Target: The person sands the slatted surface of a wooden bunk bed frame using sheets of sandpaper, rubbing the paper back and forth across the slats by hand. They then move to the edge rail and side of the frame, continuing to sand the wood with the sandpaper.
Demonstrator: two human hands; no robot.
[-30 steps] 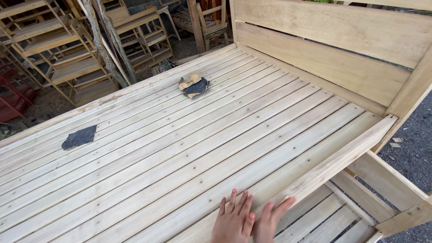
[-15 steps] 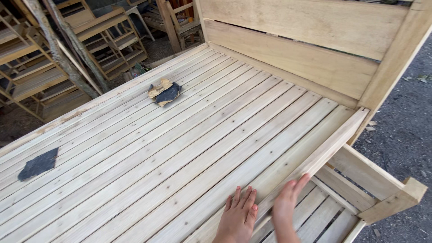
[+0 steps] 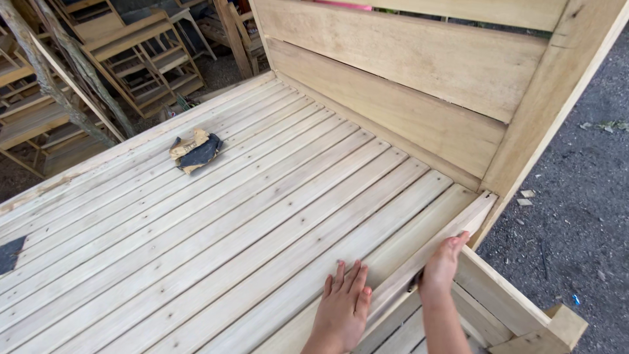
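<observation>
Resting both hands point(image 3: 393, 288) on the loose edge slat point(image 3: 452, 229).

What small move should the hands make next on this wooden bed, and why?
Probably slide the right hand further along the edge rail toward the headboard. It rests on that rail, the left hand lies flat on the slats, and rail remains ahead.

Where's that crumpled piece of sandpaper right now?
In the head view, the crumpled sandpaper lies on the slatted wooden platform, upper left, far from both hands and near the platform's far edge, in front of the stacked wooden frames.
</observation>
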